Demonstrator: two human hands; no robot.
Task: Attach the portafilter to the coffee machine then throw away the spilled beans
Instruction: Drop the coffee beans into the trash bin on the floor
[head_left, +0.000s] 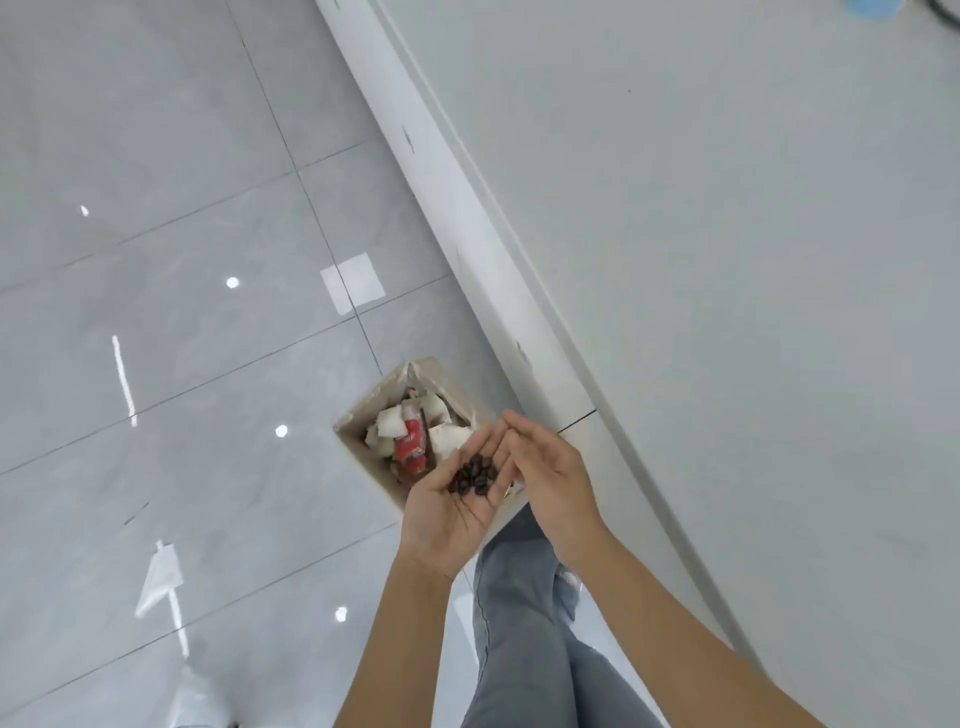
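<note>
**Beans cupped in hand above the bin**

We are looking down on a waste bin standing on the grey tiled floor, and we are taking it as our landmark. The bin is sitting just beside the white edge of the worktop, which is running diagonally past its right side.

Directly over the near corner of the bin, the left hand is lying palm up and cupped. Its fingers are lying half curled and open, not gripping; a small heap of dark coffee beans is resting loose in the hollow of the palm.

The right hand is standing edge-on against the left, on the worktop side of the bin. Its fingers are lying straight and close together, touching the left hand's fingertips, and they are holding nothing that we can see.

Inside the bin we are noting a red can lying among pieces of white crumpled waste. The bin's contents are lying below the beans, well apart from them.

Nearer to us than the bin, a leg in grey-blue trousers is showing beneath the forearms. The coffee machine and the portafilter are out of view.
</note>
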